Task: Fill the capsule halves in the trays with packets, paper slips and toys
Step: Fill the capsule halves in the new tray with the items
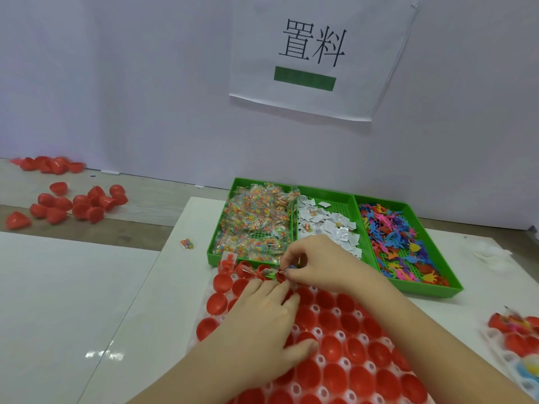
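Early in the job. In the back row of the capsule tray (339, 334), three, maybe four filled halves (264, 272) already carry contents. The several dozen empty halves (329, 319) in view are still to do. My right hand (315, 263) pinches a small blue piece (291, 268), likely a toy, over that row. My left hand (262, 313) lies flat on the tray, fingers loose, holding nothing. Three green bins (423, 290) behind hold packets (253, 225), paper slips (326, 228) and toys (402, 237). One stray packet (187, 243) lies on the worktop (163, 287).

1. The capsule tray (339, 335) lies at 6 o'clock.
2. Just behind it, toward 1 o'clock, stand the packets bin (256, 183), slips bin (338, 209) and toys bin (431, 290), left to right.
3. Loose capsule halves (78, 205) lie at 10 o'clock.
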A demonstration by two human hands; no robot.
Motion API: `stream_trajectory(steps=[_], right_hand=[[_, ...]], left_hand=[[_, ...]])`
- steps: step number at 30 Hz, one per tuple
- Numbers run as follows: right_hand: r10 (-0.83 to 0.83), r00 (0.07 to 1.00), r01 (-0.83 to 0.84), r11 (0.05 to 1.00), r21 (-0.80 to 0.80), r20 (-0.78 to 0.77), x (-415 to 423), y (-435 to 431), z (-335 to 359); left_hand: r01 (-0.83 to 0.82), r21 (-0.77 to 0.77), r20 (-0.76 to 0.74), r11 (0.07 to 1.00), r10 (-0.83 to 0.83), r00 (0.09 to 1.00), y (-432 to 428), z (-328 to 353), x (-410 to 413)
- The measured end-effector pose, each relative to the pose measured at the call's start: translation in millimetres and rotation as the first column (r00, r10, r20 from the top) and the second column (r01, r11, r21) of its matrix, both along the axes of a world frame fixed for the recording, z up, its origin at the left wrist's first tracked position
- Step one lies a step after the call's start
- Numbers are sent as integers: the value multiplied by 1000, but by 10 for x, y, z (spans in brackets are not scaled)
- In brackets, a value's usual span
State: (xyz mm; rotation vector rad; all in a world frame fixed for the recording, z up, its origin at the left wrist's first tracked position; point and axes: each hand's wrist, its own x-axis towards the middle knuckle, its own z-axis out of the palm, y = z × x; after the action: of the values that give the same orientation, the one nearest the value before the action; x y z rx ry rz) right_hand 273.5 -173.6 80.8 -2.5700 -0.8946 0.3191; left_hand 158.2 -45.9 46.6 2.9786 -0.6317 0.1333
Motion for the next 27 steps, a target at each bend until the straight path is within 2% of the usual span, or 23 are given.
stream_trajectory(steps=[2,4,7,8,10,13,15,16,19,27], right_hand=[[29,999,-30,997,-68,-14,20,33,43],[63,998,-66,989,-132,-28,41,61,94],[120,993,-118,965,-235,-7,54,136,125],[128,992,-120,962,-246,15,51,163,119],[87,996,-79,978,-193,31,41,185,84],[22,998,-14,992,-127,65,50,160,32],[21,993,-7,993,-118,113,69,127,9],[12,996,-5,997,-81,84,74,106,5],[-4,997,7,999,45,-83,92,42,16],[-47,991,60,993,106,-122,108,-71,-54]], left_hand=[[-4,47,54,999,1,999,0,20,6],[12,20,10,1000,-12,1000,11,-25,4],[-3,62,83,998,-2,997,8,1,8],[9,64,51,998,-12,999,0,0,10],[18,30,-50,999,-17,999,-1,-39,3],[-3,66,78,998,-3,997,11,-9,6],[8,36,-27,999,-7,1000,7,-21,-1],[10,25,-80,1000,-8,997,2,-34,-3],[12,29,-88,1000,-9,996,15,-35,12],[8,26,-96,1000,-5,995,19,-46,16]])
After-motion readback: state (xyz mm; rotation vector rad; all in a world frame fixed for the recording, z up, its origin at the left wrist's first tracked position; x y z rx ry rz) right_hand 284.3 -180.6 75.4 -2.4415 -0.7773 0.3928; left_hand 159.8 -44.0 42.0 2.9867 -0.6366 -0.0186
